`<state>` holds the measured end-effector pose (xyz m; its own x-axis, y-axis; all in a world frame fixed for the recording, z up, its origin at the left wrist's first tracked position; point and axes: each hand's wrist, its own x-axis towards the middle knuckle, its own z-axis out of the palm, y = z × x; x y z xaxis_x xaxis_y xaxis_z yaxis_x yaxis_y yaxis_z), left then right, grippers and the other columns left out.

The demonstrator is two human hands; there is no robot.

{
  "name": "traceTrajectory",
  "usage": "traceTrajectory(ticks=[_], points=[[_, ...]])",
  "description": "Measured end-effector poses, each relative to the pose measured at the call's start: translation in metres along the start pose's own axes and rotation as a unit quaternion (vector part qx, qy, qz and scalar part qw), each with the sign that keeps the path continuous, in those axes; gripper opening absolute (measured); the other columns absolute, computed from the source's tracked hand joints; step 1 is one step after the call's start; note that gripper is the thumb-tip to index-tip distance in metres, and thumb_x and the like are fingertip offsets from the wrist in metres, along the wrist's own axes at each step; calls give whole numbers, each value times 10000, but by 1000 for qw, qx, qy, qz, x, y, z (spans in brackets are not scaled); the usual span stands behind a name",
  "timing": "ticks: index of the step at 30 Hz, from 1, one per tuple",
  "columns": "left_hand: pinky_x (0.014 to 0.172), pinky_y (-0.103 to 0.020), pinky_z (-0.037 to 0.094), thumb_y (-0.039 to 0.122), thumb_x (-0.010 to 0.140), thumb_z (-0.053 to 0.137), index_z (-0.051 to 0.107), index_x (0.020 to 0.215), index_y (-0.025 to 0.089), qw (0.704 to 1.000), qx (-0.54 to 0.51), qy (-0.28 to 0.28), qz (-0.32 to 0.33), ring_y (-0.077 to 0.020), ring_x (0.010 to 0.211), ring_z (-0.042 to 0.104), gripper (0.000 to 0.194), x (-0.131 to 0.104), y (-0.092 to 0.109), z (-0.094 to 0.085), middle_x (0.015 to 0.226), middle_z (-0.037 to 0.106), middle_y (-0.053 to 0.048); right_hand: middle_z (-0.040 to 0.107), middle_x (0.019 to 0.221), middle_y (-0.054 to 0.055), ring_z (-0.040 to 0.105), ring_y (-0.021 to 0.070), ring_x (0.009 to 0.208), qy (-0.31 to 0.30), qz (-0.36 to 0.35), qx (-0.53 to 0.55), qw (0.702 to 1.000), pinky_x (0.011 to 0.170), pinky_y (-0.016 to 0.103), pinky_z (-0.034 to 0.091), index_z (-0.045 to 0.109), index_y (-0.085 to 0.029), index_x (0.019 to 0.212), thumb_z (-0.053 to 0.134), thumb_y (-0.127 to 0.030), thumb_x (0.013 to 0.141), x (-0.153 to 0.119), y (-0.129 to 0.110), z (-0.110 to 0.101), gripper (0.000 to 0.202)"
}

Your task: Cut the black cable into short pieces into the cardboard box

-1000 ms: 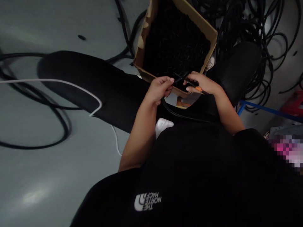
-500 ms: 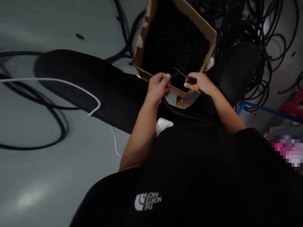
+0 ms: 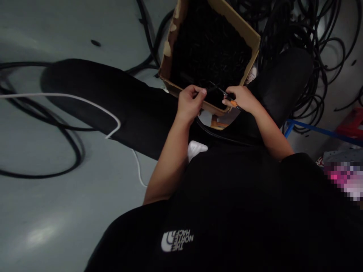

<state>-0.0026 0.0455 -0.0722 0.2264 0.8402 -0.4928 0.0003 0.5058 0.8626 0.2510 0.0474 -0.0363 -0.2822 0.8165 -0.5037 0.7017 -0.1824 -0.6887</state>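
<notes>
My left hand (image 3: pixel 190 102) pinches a black rubber-like tube (image 3: pixel 211 133) near its end, thumb against the fingers. From that hand the tube hangs down and curves right across my lap. In my right hand (image 3: pixel 243 99) is a pair of scissors (image 3: pixel 233 103) with orange and black handles. Their blades point left, at the tube end that sticks out past my left fingertips. The dark background hides how far apart the blades are. Both hands are above the near edge of a cardboard box (image 3: pixel 168 49), which holds many short black pieces (image 3: pixel 210 45).
Coils of black tubing (image 3: pixel 307 30) lie on the floor at the upper right, and more loops (image 3: pixel 76 151) at the left. A white cord (image 3: pixel 85 102) crosses my leg. One dark piece (image 3: pixel 95 43) lies on the floor. A blue bar (image 3: pixel 320 132) and red object (image 3: pixel 351 124) are at the right.
The scissors and my right hand have shifted very slightly to the right. The dark tube end by the blades looks slightly different; my left hand stays almost in place.
</notes>
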Motion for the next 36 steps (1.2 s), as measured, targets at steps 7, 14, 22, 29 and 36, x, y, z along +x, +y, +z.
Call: traceTrajectory(ticks=[7, 14, 22, 29, 36], points=[[505, -249, 246, 728, 1029, 953, 586, 1009, 275, 999, 9, 29, -13, -105, 524, 445, 584, 3, -12, -3, 709, 503, 68, 755, 956, 28, 747, 232, 888, 52, 27, 43, 997, 890, 370, 626, 727, -234, 1147, 795, -549, 1136, -3, -1, 1, 323], [525, -238, 347, 697, 1076, 917, 585, 989, 276, 999, 13, -8, -35, -127, 531, 516, 543, 3, -14, 3, 697, 586, 57, 761, 1074, 48, 719, 231, 960, 35, -1, 43, 998, 901, 358, 641, 692, -270, 1144, 809, -632, 1115, 2, 7, 7, 382], [604, -235, 474, 659, 958, 1034, 567, 956, 270, 998, -22, -51, -32, -156, 677, 627, 608, -3, 2, 9, 818, 728, -3, 733, 1009, 5, 741, 200, 883, -39, -14, 198, 979, 802, 342, 644, 649, -261, 1228, 850, -611, 1081, -8, 1, 25, 430], [641, -259, 517, 779, 825, 1078, 453, 939, 286, 999, -51, -5, 7, -170, 736, 638, 804, -7, 5, 4, 865, 610, 26, 731, 953, 6, 723, 198, 843, -140, -15, 237, 961, 767, 341, 639, 660, -236, 1228, 821, -508, 1121, -19, -1, 37, 334], [667, -267, 474, 855, 962, 941, 434, 978, 295, 990, 7, 131, 48, -178, 779, 608, 755, -3, -7, -4, 849, 471, 39, 714, 935, -6, 690, 186, 876, -176, -48, 249, 951, 772, 311, 595, 680, -226, 1100, 908, -558, 1032, -11, -12, 37, 408]])
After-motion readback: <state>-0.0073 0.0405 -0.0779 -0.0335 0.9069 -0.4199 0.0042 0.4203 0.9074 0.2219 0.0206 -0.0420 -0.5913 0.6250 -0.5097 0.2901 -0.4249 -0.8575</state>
